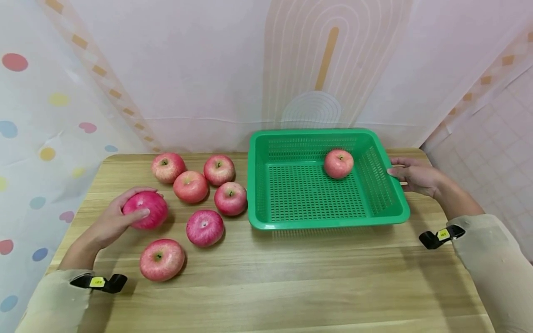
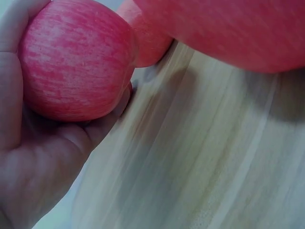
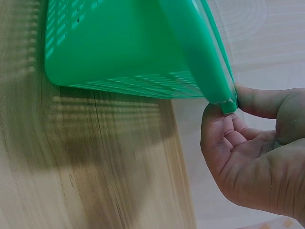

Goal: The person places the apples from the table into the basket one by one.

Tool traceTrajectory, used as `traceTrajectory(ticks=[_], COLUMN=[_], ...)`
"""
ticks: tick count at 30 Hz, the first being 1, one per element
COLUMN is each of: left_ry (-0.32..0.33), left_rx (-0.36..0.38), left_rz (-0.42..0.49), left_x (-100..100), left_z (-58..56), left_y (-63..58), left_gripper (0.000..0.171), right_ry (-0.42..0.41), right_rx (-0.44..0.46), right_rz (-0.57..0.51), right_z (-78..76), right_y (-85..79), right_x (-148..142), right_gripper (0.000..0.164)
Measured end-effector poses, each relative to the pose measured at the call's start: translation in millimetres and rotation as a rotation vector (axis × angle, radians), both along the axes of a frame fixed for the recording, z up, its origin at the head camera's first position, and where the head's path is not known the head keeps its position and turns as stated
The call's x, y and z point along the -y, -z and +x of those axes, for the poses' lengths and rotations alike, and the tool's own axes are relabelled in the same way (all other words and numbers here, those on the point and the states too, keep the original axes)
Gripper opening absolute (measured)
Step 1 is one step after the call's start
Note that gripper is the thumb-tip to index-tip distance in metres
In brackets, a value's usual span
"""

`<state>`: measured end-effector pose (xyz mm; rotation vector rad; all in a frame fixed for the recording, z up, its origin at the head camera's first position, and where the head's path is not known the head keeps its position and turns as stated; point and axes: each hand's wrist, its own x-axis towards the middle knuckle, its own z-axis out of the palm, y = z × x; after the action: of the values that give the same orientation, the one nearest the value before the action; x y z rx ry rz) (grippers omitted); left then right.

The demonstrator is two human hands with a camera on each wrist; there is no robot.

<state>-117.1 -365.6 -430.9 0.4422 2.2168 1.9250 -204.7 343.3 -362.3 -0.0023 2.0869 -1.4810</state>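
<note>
My left hand grips a deep pink apple at the left of the table, thumb on the near side and fingers round the far side. In the left wrist view that apple sits against the palm. On the right, my right hand pinches the right rim of a green plastic basket between thumb and fingers. The right wrist view shows the thumb on top of the rim and the curled fingers below it. One red apple lies inside the basket, toward its back right.
Several more apples lie between my left hand and the basket, among them a pink one and a striped one nearer me. One apple is close against the basket's left side. A patterned cloth hangs behind the wooden table.
</note>
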Motion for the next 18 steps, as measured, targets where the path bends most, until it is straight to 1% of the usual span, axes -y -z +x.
traceTrajectory(ticks=[4,8,13,18], left_ry=[-0.047,-0.090,-0.107,-0.123], left_rx=[-0.026,-0.052,-0.073,-0.068], left_rz=[-0.035,-0.088,-0.153,-0.245], left_x=[-1.6,-3.0,-3.2,-3.1], left_z=[-1.8,-4.1,-6.9,-9.4], left_y=[-2.5,-6.8,-14.1,-20.4], left_gripper=[0.046,0.046,0.046,0.047], right_ry=[-0.005,0.012,0.007,0.005], right_rx=[-0.005,-0.007,-0.006,-0.008], right_rz=[-0.003,-0.012,-0.017,-0.019], right_z=[-0.4,0.0,-0.2,-0.1], right_y=[0.2,-0.5,0.1,0.2], right_x=[-0.6,0.3,-0.2,0.0], right_gripper=[0.052,0.045,0.045,0.045])
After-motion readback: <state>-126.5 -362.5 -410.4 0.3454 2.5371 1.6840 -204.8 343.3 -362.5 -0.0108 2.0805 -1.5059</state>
